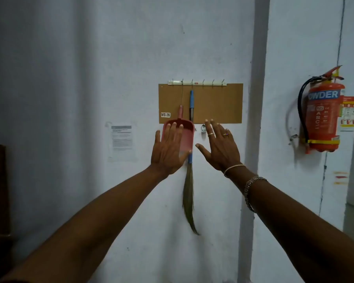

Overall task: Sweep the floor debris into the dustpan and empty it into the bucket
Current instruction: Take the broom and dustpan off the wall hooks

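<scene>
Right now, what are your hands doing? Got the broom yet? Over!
Left hand open, in front of the hanging dustpan. Right hand open, empty. Broom hangs on wall, untouched. Nothing blocking.

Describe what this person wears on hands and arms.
No sleeves show; the left forearm and right forearm are bare. The left hand shows no ring or wristwear. The right hand has a plain gold-coloured ring on one finger and a ring with a dark stone on the next. On the right wrist sit a thin pale bangle and a silvery chain bracelet.
</scene>
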Tool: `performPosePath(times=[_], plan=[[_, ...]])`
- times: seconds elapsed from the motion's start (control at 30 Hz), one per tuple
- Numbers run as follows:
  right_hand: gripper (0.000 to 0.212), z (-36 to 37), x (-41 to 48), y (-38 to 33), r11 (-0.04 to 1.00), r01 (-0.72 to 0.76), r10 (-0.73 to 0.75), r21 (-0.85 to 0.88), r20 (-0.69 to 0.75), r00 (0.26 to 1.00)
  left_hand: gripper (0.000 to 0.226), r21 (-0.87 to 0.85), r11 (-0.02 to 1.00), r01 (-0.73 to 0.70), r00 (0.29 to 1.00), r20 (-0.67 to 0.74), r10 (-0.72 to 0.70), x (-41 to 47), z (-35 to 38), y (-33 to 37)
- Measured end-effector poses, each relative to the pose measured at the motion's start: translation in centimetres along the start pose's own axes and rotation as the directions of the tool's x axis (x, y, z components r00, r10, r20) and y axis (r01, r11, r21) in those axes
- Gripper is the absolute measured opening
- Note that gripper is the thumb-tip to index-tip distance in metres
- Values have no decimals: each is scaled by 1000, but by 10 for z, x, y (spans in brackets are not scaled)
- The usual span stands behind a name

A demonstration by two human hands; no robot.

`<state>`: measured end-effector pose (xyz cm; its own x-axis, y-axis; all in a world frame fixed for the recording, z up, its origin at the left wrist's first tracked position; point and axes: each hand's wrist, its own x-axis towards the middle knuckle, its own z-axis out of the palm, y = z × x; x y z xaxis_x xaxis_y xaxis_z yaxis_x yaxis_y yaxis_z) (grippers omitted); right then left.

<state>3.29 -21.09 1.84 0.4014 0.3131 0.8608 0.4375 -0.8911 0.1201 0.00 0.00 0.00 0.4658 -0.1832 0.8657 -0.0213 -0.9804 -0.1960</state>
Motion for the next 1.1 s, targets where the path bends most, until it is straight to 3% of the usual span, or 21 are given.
performPosePath(times=[0.13,0.4,0.73,1.1], plan=[[85,56,22,16,998,-53,53,40,7,999,88,63,998,-4,1000,24,3,20,41,-18],[85,156,102,73,996,13,-8,86,-67,998,89,178,977,-117,993,53,109,109,117,-42],[86,232,197,141,989,103,-90,102,-128,988,87,225,972,-60,998,3,60,195,196,-56],[84,296,272,159,992,120,-109,49,-181,977,85,191,981,-25,995,-90,43,276,282,-87]])
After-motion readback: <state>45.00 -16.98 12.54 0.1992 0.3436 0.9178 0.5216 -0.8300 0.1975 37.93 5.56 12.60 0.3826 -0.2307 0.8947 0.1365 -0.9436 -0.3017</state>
